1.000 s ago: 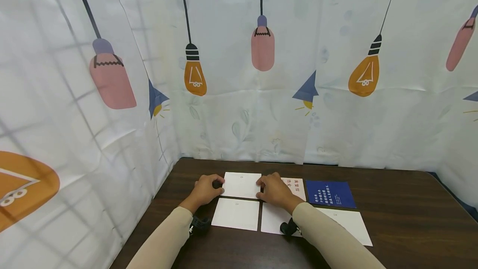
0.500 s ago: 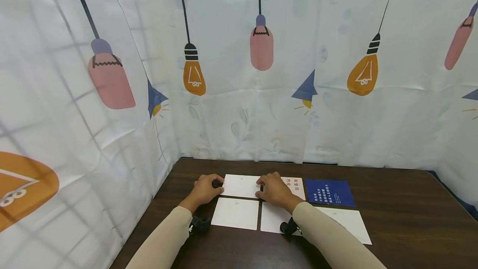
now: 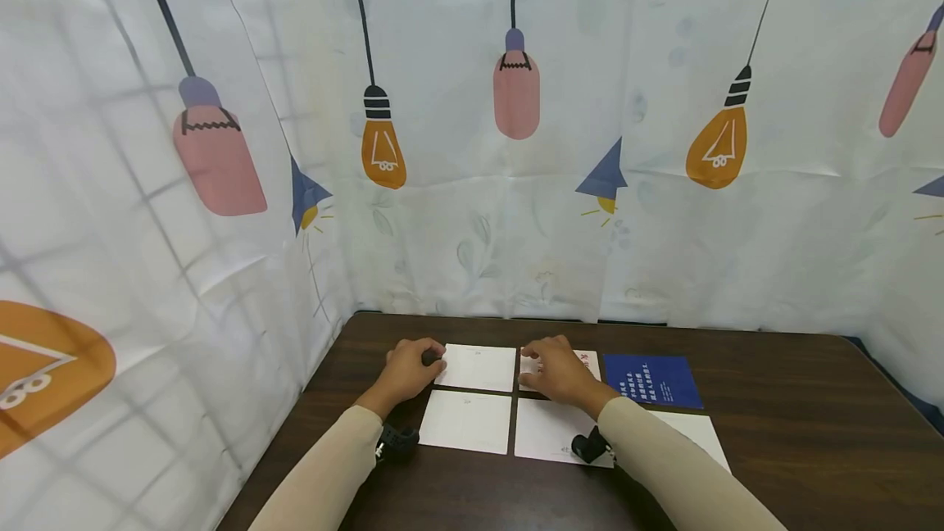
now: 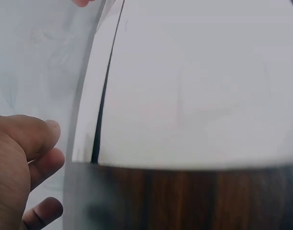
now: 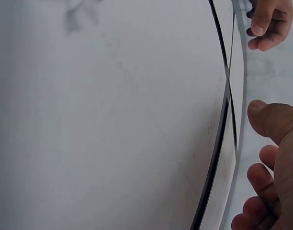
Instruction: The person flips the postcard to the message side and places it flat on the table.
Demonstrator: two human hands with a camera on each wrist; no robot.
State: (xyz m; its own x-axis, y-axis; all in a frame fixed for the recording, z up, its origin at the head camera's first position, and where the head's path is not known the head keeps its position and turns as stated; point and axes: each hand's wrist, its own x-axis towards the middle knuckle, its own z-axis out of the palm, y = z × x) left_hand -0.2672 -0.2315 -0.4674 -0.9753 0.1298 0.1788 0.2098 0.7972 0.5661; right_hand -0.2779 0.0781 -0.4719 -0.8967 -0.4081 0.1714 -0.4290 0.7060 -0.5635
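A white card [image 3: 479,368] lies flat in the back row on the left. My left hand [image 3: 406,369] is at its left edge, thumb and fingers loosely bent; the left wrist view shows nothing between these fingers [image 4: 46,163]. My right hand [image 3: 564,371] is over a white card with red characters [image 3: 592,361], partly covering it, its fingertips by that card's left edge. In the right wrist view the right thumb [image 5: 268,120] stands apart from the bent fingers, which hold nothing. A second white card [image 3: 466,422] lies in front of the first.
To the right lies a blue card with white characters [image 3: 652,381]. The front row continues with a white card [image 3: 546,424] and another [image 3: 696,435], partly behind the right sleeve [image 3: 671,465]. All lie on a dark brown table [image 3: 811,408], with a patterned curtain [image 3: 457,252] behind.
My right hand has moved right, off the right edge of the back-left white card, to the card with red characters. My left hand has barely moved.
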